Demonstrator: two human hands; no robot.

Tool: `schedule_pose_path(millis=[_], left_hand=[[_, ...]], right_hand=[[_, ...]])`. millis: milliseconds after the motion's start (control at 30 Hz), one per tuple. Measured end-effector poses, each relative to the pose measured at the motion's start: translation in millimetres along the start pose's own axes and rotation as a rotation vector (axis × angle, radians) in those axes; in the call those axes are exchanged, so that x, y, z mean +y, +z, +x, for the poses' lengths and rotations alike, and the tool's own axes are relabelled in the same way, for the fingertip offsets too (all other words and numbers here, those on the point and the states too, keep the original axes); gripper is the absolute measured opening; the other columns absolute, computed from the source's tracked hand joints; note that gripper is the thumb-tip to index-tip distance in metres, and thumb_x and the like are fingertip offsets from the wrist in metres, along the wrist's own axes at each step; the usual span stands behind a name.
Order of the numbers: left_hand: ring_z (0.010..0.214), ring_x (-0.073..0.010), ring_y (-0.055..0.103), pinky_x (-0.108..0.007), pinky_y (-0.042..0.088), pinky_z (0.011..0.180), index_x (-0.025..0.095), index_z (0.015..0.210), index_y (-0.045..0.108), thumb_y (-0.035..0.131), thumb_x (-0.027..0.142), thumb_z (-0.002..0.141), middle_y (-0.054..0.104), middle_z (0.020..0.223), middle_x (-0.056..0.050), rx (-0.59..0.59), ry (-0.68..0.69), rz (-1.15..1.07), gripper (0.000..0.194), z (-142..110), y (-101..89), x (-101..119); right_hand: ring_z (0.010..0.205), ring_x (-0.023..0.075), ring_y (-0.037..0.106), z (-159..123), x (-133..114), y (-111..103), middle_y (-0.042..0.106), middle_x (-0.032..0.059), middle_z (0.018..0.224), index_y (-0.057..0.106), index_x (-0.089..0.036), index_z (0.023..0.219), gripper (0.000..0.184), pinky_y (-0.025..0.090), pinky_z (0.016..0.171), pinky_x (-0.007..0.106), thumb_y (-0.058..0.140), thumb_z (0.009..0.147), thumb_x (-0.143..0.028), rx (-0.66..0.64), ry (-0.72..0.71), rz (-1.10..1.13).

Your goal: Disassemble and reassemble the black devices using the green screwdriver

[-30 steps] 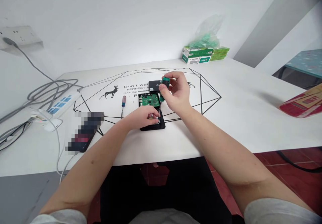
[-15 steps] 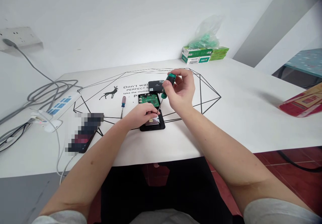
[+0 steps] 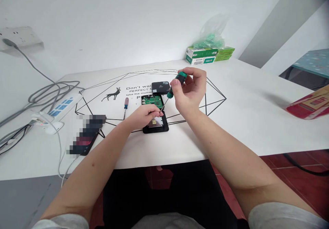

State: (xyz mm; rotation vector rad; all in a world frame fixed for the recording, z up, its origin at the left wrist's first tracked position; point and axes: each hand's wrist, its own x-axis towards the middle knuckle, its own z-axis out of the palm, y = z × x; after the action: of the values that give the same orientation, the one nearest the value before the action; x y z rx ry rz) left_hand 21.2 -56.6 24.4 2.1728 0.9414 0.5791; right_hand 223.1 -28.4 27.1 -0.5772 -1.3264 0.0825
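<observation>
My right hand (image 3: 192, 88) grips the green-and-black handle of a screwdriver (image 3: 179, 82), which slants down to the left. The fingertips of my left hand (image 3: 146, 115) are pinched together right at the screwdriver's tip; what lies between them is too small to see. Beneath and behind that hand is a green circuit board (image 3: 151, 99) in a black case. An open black housing part (image 3: 164, 129) with a silvery plate and a yellowish patch lies nearer to me, partly covered by my left hand. Behind the board rests a flat black box (image 3: 161, 87) with a white label.
A second screwdriver (image 3: 126, 104) with a reddish-blue handle lies left of the board. Farther left are a phone (image 3: 89, 136), a power strip (image 3: 63, 106) and coiled grey cables (image 3: 53, 92). Green-and-white boxes (image 3: 202, 56) stand at the wall; a red package (image 3: 308, 105) is at right.
My right hand and the screwdriver have shifted to the right and slightly up, so the shaft leans more. My left fingertips stay at the tip, slightly higher.
</observation>
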Motion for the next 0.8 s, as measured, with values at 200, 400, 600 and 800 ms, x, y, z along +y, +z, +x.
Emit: schedule_pose_path(millis=[200,400,600,800], left_hand=[[0.104,-0.0244,0.073,-0.04,0.06,0.094,0.022,0.098,0.074,0.05,0.034,0.103,0.078,0.11,-0.007,0.015,-0.011,-0.058,0.027,0,1.1,-2],[0.104,-0.0253,0.072,-0.04,0.06,0.091,0.021,0.095,0.071,0.057,0.048,0.103,0.077,0.107,-0.009,0.009,-0.06,-0.234,0.031,1,2.7,-6],[0.103,-0.0254,0.07,-0.039,0.06,0.084,0.021,0.091,0.068,0.065,0.058,0.098,0.075,0.106,-0.009,0.052,-0.104,-0.368,0.039,3,5.4,-11],[0.081,-0.018,0.067,-0.034,0.058,0.073,0.02,0.098,0.072,0.066,0.045,0.098,0.074,0.104,-0.006,-0.025,-0.077,-0.292,0.025,4,7.9,-11]], right_hand=[[0.124,0.0283,0.069,1,-2,-1,0.055,0.0093,0.129,0.051,-0.036,0.14,0.042,0.071,0.085,0.046,0.064,0.104,-0.054,0.012,0.001,0.026],[0.13,0.0307,0.067,0,-3,-3,0.052,0.0104,0.139,0.05,-0.039,0.146,0.048,0.072,0.077,0.043,0.064,0.104,-0.057,0.007,-0.033,-0.034],[0.121,0.0295,0.071,-2,-3,-1,0.051,0.0108,0.141,0.047,-0.041,0.148,0.048,0.072,0.074,0.044,0.062,0.105,-0.055,0.022,-0.038,0.003],[0.099,0.0211,0.075,-3,-3,1,0.058,0.0074,0.132,0.051,-0.037,0.143,0.043,0.071,0.075,0.042,0.063,0.105,-0.053,-0.062,-0.085,0.126]])
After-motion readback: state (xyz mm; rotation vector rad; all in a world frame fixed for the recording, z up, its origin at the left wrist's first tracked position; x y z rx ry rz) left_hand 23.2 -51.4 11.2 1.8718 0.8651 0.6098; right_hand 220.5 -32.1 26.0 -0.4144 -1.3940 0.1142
